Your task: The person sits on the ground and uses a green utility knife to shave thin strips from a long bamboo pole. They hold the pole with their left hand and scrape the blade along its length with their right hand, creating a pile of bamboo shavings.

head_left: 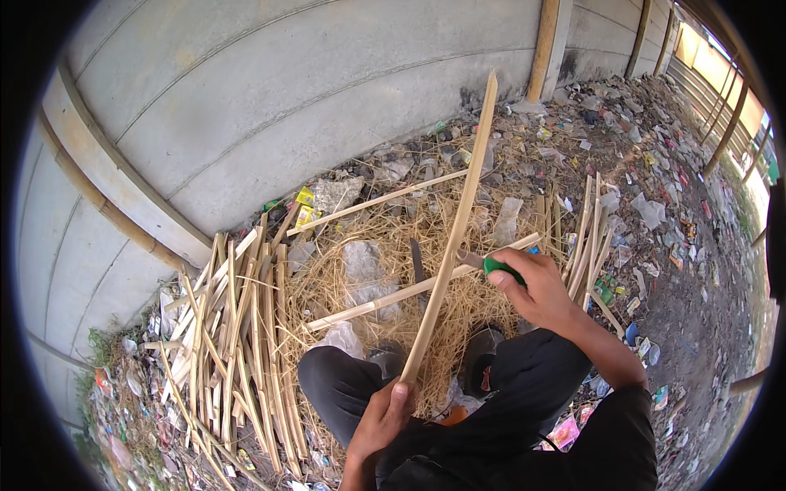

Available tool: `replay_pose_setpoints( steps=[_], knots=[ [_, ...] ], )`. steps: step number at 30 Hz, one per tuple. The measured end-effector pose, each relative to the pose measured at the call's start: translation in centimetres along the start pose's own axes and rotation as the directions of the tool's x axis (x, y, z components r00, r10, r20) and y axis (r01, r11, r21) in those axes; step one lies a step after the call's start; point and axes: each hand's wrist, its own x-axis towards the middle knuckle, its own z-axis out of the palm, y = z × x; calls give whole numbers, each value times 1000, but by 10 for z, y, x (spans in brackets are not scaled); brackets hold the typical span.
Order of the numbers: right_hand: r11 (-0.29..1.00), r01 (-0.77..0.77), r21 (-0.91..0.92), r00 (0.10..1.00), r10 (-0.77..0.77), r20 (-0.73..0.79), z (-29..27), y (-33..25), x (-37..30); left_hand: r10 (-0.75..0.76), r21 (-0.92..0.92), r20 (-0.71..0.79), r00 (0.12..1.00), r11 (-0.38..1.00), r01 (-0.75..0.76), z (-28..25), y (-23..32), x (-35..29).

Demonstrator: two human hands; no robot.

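Note:
My left hand [385, 416] is closed around the lower end of a long, flat bamboo strip [460, 221]. The strip slants up and away from me, its pointed far end near the wall. In my right hand [536, 288] is a green-handled knife [501, 268], its short blade against the strip's right edge about midway along. A small pale curl shows beside the blade. Beneath, a second bamboo strip [372, 307] lies across the shavings [442, 327] between my bent knees. A dark, flat, blade-like piece [417, 260] lies on the shavings just left of the held strip.
A pile of split bamboo strips [237, 344] lies to my left, and a smaller bundle [583, 241] lies to the right. A grey lump [367, 270] sits among the shavings. Scattered litter [655, 204] covers the ground. A concrete panel wall [327, 82] stands ahead.

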Motion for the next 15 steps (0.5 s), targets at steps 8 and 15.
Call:
replay_pose_setpoints(
  steps=[8, 15],
  knots=[
    [967, 230, -105, 970, -219, 109, 40, -37, -35, 219, 226, -22, 975, 952, -209, 25, 22, 31],
    [962, 234, -138, 972, -227, 67, 39, -38, -36, 335, 529, -133, 933, 820, -219, 39, 45, 32]
  ],
)
